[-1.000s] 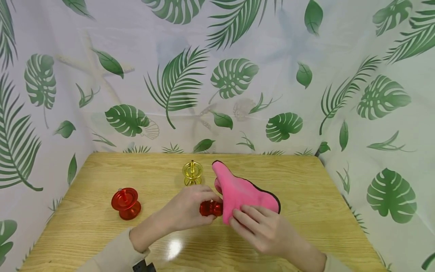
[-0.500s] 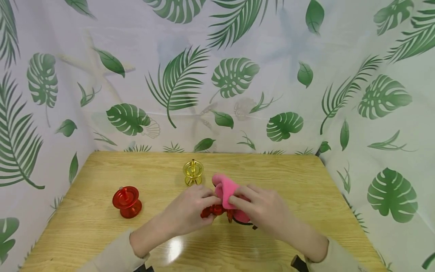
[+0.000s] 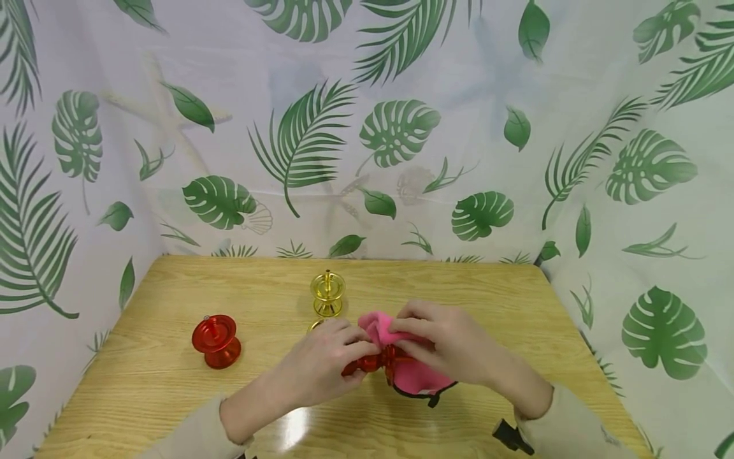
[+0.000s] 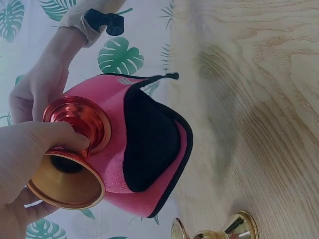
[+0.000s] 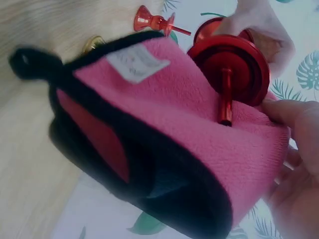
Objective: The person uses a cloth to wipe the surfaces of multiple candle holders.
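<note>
My left hand (image 3: 323,363) grips a shiny red candle holder (image 5: 229,69) round its narrow middle, tilted on its side above the table. In the left wrist view its hollow, gold-coloured base opening faces the camera. A dish with a central spike forms its other end, seen in the right wrist view. My right hand (image 3: 459,344) holds a pink cleaning cloth (image 4: 114,164) with black edging, a hanging loop and a dark reverse side. The cloth is bunched against the dish end and hangs below it. Part of the holder is hidden by fingers and cloth.
A second red candle holder (image 3: 216,341) stands on the left of the wooden table (image 3: 269,274). Towards the back stands a gold candle holder (image 3: 327,296). Another gold rim (image 3: 315,324) shows partly behind my left hand. Leaf-patterned fabric (image 3: 321,159) surrounds the table.
My right hand has moved farther from me over the dish end. The cloth, spread wide and raised before, is now gathered and hangs lower. My left hand keeps its grip on the red candle holder.
</note>
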Motion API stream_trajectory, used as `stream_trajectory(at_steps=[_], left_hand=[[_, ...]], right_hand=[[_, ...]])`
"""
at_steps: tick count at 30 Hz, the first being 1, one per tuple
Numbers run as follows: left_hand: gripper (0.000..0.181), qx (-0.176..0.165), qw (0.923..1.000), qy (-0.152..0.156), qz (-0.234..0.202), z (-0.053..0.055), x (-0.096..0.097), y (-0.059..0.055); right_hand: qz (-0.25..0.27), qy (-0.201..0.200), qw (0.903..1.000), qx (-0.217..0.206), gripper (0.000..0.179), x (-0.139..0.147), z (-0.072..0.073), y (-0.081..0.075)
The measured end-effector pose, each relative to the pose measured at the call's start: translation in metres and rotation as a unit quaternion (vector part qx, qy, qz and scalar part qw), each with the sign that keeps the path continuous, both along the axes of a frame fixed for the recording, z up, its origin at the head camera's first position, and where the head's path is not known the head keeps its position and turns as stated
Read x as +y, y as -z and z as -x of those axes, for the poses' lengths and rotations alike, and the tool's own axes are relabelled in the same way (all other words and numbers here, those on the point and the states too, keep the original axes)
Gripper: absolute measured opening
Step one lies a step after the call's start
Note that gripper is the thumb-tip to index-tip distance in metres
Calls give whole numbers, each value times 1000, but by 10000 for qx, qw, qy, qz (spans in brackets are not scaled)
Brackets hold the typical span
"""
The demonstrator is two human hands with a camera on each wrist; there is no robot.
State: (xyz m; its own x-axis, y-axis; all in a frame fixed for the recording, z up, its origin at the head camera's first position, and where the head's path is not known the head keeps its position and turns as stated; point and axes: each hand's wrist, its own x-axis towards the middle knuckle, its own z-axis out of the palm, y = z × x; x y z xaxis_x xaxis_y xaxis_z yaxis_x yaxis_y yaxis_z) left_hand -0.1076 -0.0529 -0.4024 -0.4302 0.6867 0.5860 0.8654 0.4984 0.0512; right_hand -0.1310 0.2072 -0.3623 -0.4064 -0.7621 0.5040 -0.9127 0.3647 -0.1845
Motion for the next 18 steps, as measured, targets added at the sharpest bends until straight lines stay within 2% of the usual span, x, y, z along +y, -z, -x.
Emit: stream_trajectory(at_steps=[3, 6, 8, 11, 12, 15, 18], left_hand=[[35, 47, 10000, 25, -21, 1, 0, 1], [35, 4, 9999, 83, -91, 3, 0, 3], [35, -181, 9995, 157, -186, 5, 0, 3], [35, -634, 9972, 245, -318, 7, -2, 3], [34, -778, 9960, 259, -356, 8, -2, 3], [33, -1138, 9922, 281, -435, 11, -4, 2], [33, -1313, 9898, 277, -482, 13, -4, 1]], right_hand=[[11, -176, 9990, 413, 15, 0, -1, 2], [13, -338, 9944, 1001, 20, -2, -4, 4], [-58, -351, 9888, 1451, 21, -3, -8, 5], [-172, -342, 9751, 2183, 7, -5, -15, 8], [-226, -296, 9715, 2340, 7, -5, -18, 10], [-262, -253, 9587, 2820, 22, -6, -24, 15], [-183, -233, 9534, 3002, 23, -8, -27, 20]])
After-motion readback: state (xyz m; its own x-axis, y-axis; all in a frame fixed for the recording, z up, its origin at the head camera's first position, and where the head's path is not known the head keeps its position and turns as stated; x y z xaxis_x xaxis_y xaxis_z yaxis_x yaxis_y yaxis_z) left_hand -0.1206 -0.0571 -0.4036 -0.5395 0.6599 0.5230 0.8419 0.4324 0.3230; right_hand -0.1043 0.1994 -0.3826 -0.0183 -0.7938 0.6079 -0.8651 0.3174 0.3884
